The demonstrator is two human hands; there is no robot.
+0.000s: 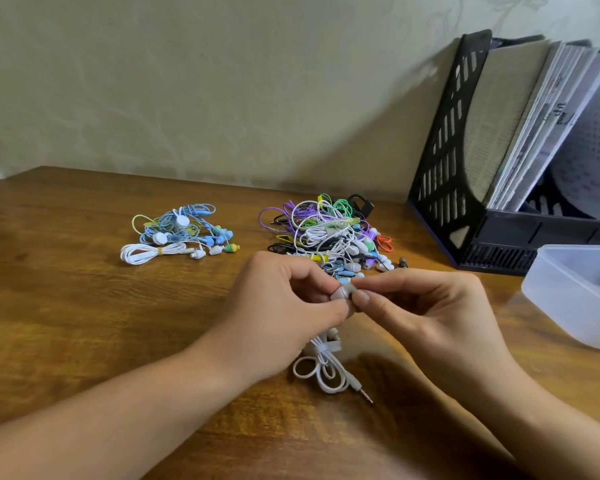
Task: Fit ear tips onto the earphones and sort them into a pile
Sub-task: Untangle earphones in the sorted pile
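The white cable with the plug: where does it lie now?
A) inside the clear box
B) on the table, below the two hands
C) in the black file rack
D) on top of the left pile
B: the white cable lies bundled on the table, under the left hand and right hand, which pinch an earbud.

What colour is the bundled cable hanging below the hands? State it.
White, cable and tie alike, ending in a metal jack plug. The head view shows it.

Pale patterned wall, wooden desk, black file rack
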